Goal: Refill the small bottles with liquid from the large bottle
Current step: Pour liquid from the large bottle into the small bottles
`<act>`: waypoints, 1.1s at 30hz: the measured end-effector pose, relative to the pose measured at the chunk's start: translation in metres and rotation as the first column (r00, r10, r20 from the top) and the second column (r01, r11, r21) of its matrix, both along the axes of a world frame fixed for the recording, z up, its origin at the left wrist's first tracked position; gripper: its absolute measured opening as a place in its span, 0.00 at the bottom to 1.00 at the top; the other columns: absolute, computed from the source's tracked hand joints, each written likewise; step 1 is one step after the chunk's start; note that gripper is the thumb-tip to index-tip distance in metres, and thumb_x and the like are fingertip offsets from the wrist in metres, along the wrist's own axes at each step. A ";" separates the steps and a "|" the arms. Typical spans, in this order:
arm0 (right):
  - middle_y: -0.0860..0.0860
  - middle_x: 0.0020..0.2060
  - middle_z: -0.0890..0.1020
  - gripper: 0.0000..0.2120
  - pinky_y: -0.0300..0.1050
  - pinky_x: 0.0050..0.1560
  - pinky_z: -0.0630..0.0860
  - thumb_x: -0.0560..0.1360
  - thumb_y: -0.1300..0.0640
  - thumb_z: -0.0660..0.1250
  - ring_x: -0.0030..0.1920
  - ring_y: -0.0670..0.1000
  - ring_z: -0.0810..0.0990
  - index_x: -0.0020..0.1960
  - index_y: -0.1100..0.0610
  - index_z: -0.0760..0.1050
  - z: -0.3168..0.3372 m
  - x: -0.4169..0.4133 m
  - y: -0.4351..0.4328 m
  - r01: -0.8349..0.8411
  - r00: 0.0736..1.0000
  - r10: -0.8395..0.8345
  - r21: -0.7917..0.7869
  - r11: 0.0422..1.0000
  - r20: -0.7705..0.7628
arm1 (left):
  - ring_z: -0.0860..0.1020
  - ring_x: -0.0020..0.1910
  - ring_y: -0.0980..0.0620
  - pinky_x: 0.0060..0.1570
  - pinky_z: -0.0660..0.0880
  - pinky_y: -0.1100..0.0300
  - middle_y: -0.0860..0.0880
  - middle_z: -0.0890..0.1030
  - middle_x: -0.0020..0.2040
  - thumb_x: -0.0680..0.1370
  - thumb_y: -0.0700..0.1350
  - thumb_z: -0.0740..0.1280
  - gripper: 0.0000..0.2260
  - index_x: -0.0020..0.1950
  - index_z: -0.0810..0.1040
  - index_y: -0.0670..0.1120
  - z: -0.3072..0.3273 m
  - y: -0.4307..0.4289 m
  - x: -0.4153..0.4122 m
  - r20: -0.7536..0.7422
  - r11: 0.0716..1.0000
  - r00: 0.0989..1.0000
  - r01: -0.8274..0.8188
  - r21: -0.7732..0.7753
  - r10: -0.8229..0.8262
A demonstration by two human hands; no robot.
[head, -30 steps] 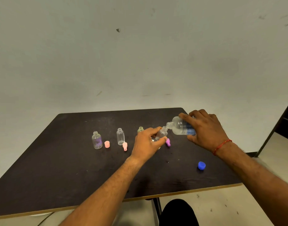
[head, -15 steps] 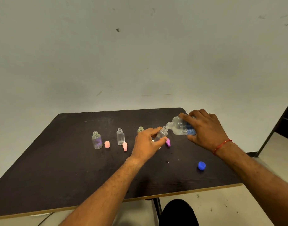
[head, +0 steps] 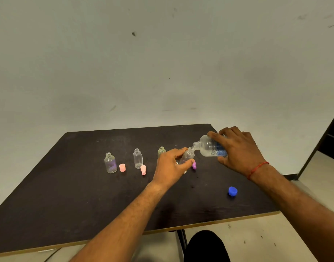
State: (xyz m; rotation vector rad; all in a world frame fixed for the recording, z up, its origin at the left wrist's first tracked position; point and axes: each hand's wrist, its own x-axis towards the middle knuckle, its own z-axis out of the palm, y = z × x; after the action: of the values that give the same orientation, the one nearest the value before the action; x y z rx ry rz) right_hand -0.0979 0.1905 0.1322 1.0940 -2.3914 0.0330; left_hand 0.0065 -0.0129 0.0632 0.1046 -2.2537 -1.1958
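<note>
My right hand (head: 238,150) grips the large clear bottle (head: 209,146) with a blue label, tipped on its side with its open neck pointing left. Its mouth meets the mouth of a small clear bottle (head: 187,156), which my left hand (head: 172,167) holds tilted toward it. Three more small open bottles stand on the table: a purple-tinted bottle (head: 110,163) at the left, a clear bottle (head: 137,158) in the middle, and a greenish bottle (head: 161,151) partly hidden behind my left hand.
On the dark table (head: 68,195) lie a pink cap (head: 122,167), a second pink cap (head: 143,170), a purple cap (head: 194,165) just right of my left hand, and the blue cap (head: 232,191) near the front right. The table's front edge is close to me.
</note>
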 end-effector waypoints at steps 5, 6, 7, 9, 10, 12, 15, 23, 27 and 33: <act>0.55 0.58 0.77 0.39 0.56 0.53 0.74 0.64 0.47 0.78 0.58 0.58 0.75 0.72 0.48 0.68 -0.003 -0.003 0.002 0.007 1.000 -0.007 0.000 1.000 -0.011 | 0.81 0.51 0.58 0.53 0.78 0.64 0.57 0.83 0.50 0.76 0.48 0.74 0.15 0.62 0.84 0.51 -0.002 0.002 -0.003 -0.001 1.000 1.000 0.009 -0.001 -0.009; 0.55 0.58 0.77 0.39 0.56 0.54 0.74 0.64 0.47 0.78 0.58 0.58 0.75 0.72 0.48 0.68 -0.004 -0.004 0.003 0.008 1.000 -0.008 -0.001 1.000 -0.008 | 0.81 0.51 0.58 0.53 0.78 0.64 0.58 0.82 0.50 0.76 0.48 0.74 0.15 0.62 0.84 0.51 -0.002 0.002 -0.004 0.000 1.000 1.000 0.011 -0.002 -0.011; 0.55 0.58 0.77 0.39 0.56 0.54 0.74 0.65 0.47 0.78 0.59 0.58 0.75 0.72 0.49 0.68 -0.004 -0.005 0.003 0.008 1.000 -0.008 -0.002 1.000 -0.005 | 0.81 0.51 0.58 0.52 0.77 0.66 0.58 0.82 0.50 0.76 0.48 0.74 0.15 0.63 0.84 0.51 -0.002 0.002 -0.005 0.001 1.000 1.000 0.014 -0.003 -0.014; 0.55 0.59 0.77 0.39 0.56 0.55 0.73 0.65 0.47 0.78 0.59 0.58 0.74 0.73 0.49 0.67 -0.006 -0.006 0.004 0.009 1.000 -0.009 -0.006 1.000 -0.003 | 0.81 0.51 0.60 0.52 0.76 0.69 0.59 0.82 0.51 0.76 0.49 0.74 0.16 0.64 0.83 0.50 -0.004 0.002 -0.007 0.006 1.000 1.000 0.020 -0.002 -0.020; 0.55 0.59 0.77 0.39 0.56 0.55 0.73 0.65 0.47 0.77 0.59 0.58 0.74 0.73 0.49 0.67 -0.007 -0.007 0.005 0.011 1.000 -0.011 -0.008 1.000 0.001 | 0.81 0.51 0.61 0.51 0.75 0.70 0.58 0.82 0.52 0.76 0.49 0.74 0.17 0.64 0.82 0.50 -0.005 0.002 -0.008 0.008 1.000 1.000 0.022 0.003 -0.022; 0.54 0.60 0.76 0.39 0.56 0.57 0.72 0.67 0.46 0.76 0.60 0.57 0.74 0.73 0.48 0.65 -0.010 -0.008 0.005 0.021 1.000 -0.021 -0.014 1.000 0.012 | 0.81 0.52 0.61 0.51 0.75 0.70 0.57 0.83 0.53 0.76 0.49 0.75 0.17 0.64 0.82 0.51 -0.007 0.002 -0.010 0.002 1.000 1.000 0.027 0.016 -0.027; 0.52 0.61 0.76 0.38 0.55 0.60 0.70 0.68 0.44 0.74 0.61 0.55 0.74 0.74 0.48 0.62 -0.017 -0.009 0.006 0.043 0.998 -0.040 -0.042 0.998 0.057 | 0.81 0.53 0.59 0.54 0.78 0.66 0.55 0.84 0.55 0.77 0.50 0.74 0.18 0.66 0.82 0.52 -0.009 0.002 -0.017 0.000 1.000 1.000 0.029 0.011 -0.029; 0.47 0.56 0.80 0.33 0.54 0.58 0.71 0.68 0.41 0.73 0.54 0.52 0.79 0.67 0.46 0.65 -0.043 -0.008 0.008 0.133 0.954 -0.047 -0.275 0.952 0.296 | 0.82 0.53 0.62 0.57 0.78 0.64 0.64 0.83 0.50 0.76 0.48 0.76 0.17 0.65 0.82 0.53 -0.012 0.001 -0.033 -0.010 0.992 0.998 0.064 0.109 -0.063; 0.48 0.56 0.80 0.33 0.56 0.57 0.77 0.66 0.42 0.77 0.54 0.53 0.80 0.66 0.47 0.66 -0.059 -0.010 0.013 0.207 0.892 -0.002 -0.405 0.891 0.451 | 0.83 0.52 0.59 0.56 0.80 0.61 0.62 0.85 0.50 0.75 0.46 0.76 0.16 0.62 0.84 0.51 -0.021 -0.003 -0.046 0.013 0.988 0.999 0.048 0.144 -0.051; 0.50 0.58 0.80 0.34 0.47 0.53 0.77 0.65 0.45 0.79 0.53 0.50 0.78 0.65 0.49 0.67 -0.082 -0.017 0.017 0.291 0.833 0.048 -0.512 0.808 0.551 | 0.81 0.51 0.65 0.51 0.73 0.75 0.55 0.85 0.55 0.76 0.45 0.76 0.16 0.64 0.83 0.48 -0.036 -0.016 -0.072 0.136 0.990 0.991 -0.020 0.143 0.000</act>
State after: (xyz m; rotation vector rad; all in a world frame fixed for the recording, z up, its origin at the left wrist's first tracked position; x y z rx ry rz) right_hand -0.1150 0.2072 0.0506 0.6684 -2.6332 1.0999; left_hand -0.0659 -0.0292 0.0272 0.2603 -2.2768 -1.3834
